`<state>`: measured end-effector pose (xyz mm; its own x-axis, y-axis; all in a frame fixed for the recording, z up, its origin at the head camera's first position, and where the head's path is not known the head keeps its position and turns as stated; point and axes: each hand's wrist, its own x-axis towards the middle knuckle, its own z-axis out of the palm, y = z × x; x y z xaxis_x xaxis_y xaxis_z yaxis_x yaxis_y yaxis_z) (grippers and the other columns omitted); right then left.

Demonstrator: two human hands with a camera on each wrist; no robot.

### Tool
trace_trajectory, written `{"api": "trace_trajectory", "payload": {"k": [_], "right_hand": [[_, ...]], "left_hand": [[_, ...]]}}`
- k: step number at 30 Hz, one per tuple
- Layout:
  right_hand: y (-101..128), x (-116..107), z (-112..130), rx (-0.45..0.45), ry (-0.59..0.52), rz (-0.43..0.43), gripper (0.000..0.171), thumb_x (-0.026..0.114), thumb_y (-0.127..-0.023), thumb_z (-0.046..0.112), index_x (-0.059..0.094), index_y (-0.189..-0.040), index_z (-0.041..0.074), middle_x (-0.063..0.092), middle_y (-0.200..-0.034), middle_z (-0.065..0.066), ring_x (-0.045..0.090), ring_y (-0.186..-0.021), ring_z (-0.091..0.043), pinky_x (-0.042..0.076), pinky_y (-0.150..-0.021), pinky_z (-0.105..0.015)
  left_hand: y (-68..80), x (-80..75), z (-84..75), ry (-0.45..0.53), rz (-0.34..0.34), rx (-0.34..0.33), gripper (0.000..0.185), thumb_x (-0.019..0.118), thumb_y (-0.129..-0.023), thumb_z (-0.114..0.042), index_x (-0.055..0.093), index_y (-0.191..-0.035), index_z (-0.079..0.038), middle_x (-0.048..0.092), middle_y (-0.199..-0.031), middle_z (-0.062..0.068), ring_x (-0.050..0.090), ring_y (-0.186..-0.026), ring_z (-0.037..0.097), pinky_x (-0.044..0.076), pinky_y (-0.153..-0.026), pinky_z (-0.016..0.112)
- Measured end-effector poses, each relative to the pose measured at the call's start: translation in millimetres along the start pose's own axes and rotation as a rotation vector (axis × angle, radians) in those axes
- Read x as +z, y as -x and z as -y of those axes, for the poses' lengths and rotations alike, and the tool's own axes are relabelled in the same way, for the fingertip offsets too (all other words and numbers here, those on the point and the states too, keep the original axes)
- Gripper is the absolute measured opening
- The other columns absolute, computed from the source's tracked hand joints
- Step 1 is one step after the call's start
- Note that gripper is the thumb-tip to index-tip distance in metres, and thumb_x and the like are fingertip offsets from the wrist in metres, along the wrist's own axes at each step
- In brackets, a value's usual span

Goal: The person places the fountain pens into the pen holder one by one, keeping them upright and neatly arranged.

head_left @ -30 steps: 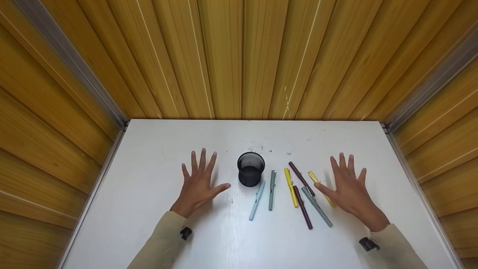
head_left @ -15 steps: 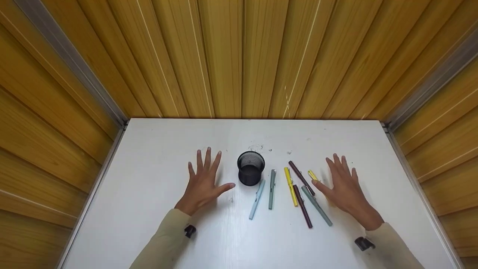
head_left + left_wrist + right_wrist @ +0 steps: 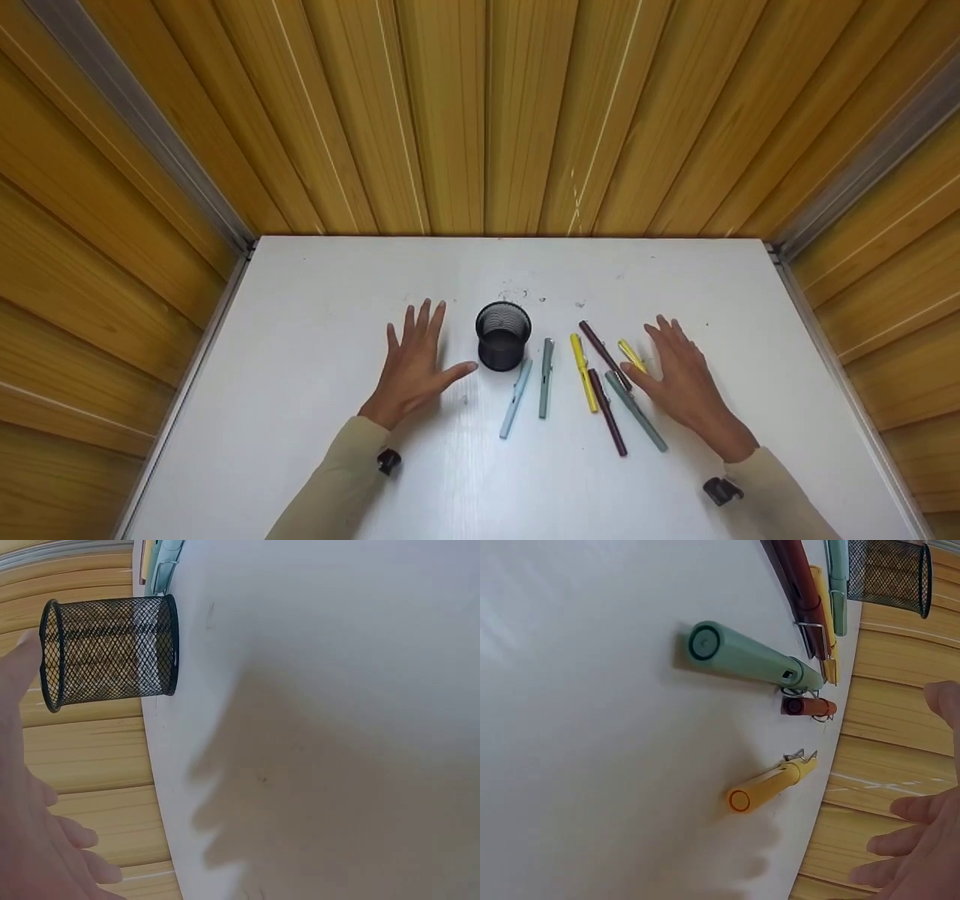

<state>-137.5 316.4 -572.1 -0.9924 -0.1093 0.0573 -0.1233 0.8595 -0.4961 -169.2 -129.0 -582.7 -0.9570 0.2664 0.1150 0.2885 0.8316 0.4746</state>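
A black mesh pen cup stands upright on the white table, its mouth tilted toward the head view. My left hand hovers to its left, fingers spread, thumb pointing at the cup. To the right of the cup lie a light blue pen, a grey-green pen, a yellow pen, two dark maroon pens and a second grey-green pen. My right hand is over a second yellow pen, covering part of it in the head view. Both hands hold nothing and cast shadows on the table.
The white table is bounded by wood-patterned panels at the back and both sides. Small dark marks show on the tabletop behind the cup. A black strap piece sits at each cuff.
My left hand has moved right, toward the cup. My right hand has shifted left toward the pens, its fingers drawing closer together. The cup and pens stay in place.
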Motion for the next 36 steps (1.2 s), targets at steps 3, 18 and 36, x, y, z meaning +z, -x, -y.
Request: {"api": "trace_trajectory", "payload": {"k": [3, 18, 36], "right_hand": [[0, 4, 0, -0.012, -0.016, -0.026, 0.082, 0.075, -0.105, 0.042, 0.043, -0.164, -0.004, 0.029, -0.175, -0.031, 0.02, -0.164, -0.053, 0.02, -0.125, -0.078], [-1, 21, -10, 0.012, -0.152, -0.084, 0.059, 0.077, -0.105, 0.024, 0.056, -0.152, -0.005, 0.05, -0.155, -0.031, 0.049, -0.145, -0.05, 0.04, -0.12, -0.069], [-3, 37, -25, 0.066, -0.193, -0.103, 0.054, 0.079, -0.104, 0.021, 0.06, -0.146, -0.007, 0.06, -0.141, -0.028, 0.052, -0.132, -0.044, 0.044, -0.114, -0.062]], "left_hand": [[-1.7, 1.0, -1.0, 0.007, -0.032, 0.014, 0.117, 0.066, -0.093, -0.081, 0.021, -0.177, -0.013, 0.024, -0.18, 0.021, 0.017, -0.166, 0.049, 0.011, -0.127, 0.08], [-8.1, 13.1, -5.5, 0.24, -0.076, 0.06, 0.113, 0.077, -0.093, -0.071, 0.024, -0.176, -0.016, 0.032, -0.176, 0.017, 0.032, -0.163, 0.035, 0.037, -0.126, 0.06], [-16.0, 36.6, -15.0, 0.6, -0.038, 0.013, 0.11, 0.088, -0.091, -0.054, 0.028, -0.175, -0.017, 0.029, -0.179, 0.013, 0.026, -0.166, 0.035, 0.026, -0.132, 0.059]]}}
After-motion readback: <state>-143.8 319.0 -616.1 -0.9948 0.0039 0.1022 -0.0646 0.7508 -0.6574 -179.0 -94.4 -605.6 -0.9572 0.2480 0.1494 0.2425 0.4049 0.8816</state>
